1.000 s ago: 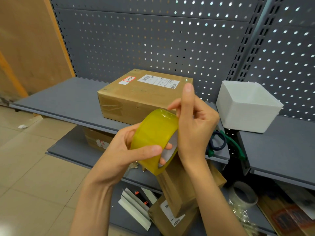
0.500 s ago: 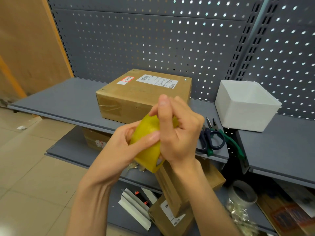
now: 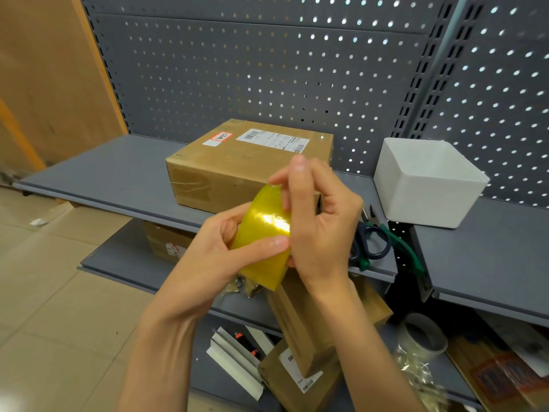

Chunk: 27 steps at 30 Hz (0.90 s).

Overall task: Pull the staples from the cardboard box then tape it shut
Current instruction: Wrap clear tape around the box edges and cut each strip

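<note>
From the head view, my left hand [image 3: 219, 251] grips the roll of yellow tape [image 3: 264, 242] around its curved side, thumb laid across the front and fingers wrapped behind, so the roll stays put while the other hand works on it. My right hand [image 3: 320, 221] sits at three o'clock of the roll, fingers curled and pinching at its upper edge with the index finger raised; I judge I am feeling for the loose end, though I cannot tell whether any tape has lifted. The cardboard box [image 3: 237, 165] lies at twelve o'clock of my hands on the grey shelf [image 3: 104, 171], flaps down and label up, close enough to tape once a strip is free. Whether any staples remain in it I cannot tell. The scissors [image 3: 371, 242] rest at three o'clock, just beside my right hand, handy for cutting. A white bin [image 3: 424, 185] stands at two o'clock.
</note>
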Available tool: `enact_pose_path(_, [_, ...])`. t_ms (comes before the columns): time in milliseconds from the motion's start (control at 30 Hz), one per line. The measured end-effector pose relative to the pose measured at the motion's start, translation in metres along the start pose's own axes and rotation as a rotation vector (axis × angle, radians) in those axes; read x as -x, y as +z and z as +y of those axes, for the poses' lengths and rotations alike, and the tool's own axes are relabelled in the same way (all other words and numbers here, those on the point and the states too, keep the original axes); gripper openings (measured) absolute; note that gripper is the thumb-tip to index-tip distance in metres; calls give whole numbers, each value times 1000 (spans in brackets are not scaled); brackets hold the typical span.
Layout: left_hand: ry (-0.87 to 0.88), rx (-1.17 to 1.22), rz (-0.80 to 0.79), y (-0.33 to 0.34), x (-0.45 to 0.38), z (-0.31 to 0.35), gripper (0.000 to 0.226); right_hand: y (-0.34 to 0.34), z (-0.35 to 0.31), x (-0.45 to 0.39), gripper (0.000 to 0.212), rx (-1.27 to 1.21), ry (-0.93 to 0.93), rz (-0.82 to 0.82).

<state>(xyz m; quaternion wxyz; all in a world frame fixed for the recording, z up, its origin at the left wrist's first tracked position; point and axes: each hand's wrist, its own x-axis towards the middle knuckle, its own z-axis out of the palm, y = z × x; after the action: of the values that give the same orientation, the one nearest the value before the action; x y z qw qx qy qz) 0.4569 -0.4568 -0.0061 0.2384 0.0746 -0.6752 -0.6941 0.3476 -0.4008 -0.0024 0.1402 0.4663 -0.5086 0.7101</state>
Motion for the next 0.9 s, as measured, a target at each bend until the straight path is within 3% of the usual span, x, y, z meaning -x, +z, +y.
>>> enact_pose_path(67, [-19,-5,28,2,-1,1,27,2,-2,2,38,-2,-2,-43])
enact_pose_path(233, [-80,-37,19,6,1,3,21,3,2,3,45,-132,95,56])
enact_pose_path(467, [-72,-34,-144,-2,7,5,40,-1,3,-2,43,-192,182,165])
enact_pose_path(800, [-66,46,38,5,2,3,18,3,-4,3,41,-149,86,-53])
enact_pose_path(900, [-77,37,52,7,4,6,15,5,-4,4,43,-124,79,-47])
